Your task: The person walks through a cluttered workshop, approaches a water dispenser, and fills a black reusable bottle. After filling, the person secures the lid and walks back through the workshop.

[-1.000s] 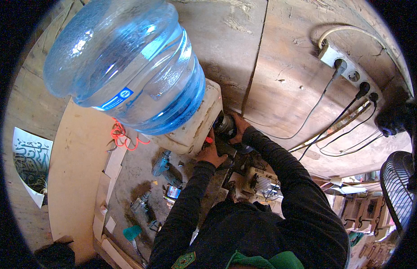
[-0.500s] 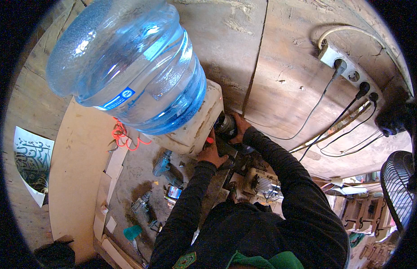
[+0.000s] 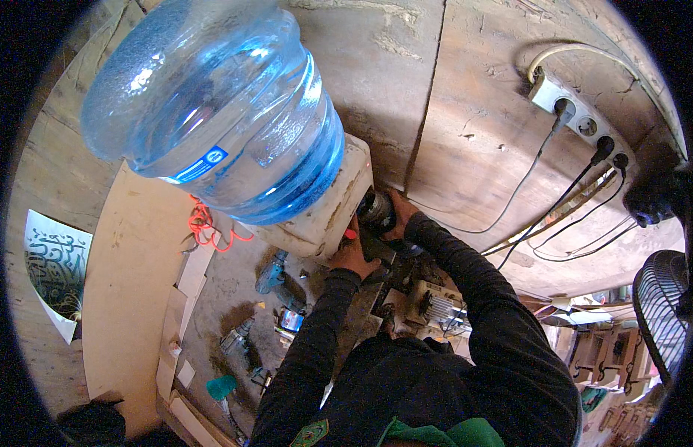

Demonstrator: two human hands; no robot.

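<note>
A large clear blue water bottle stands upside down on a worn cream water dispenser. My left hand is at the dispenser's front, fingers closed at the small red tap, its thumb stretched out to the side. The dispenser's edge hides part of those fingers. With my right hand I hold a dark, round, shiny container close against the dispenser's front, beside the tap. The container's opening and contents cannot be made out.
Left of my left arm lie a blue drill, a grey power tool, a small can and a teal-headed tool. A red cord is near the dispenser. On the wall hangs a power strip with cables. A fan stands right.
The view has shifted very slightly. Both hands keep their places at the dispenser, and the right still holds the dark container.
</note>
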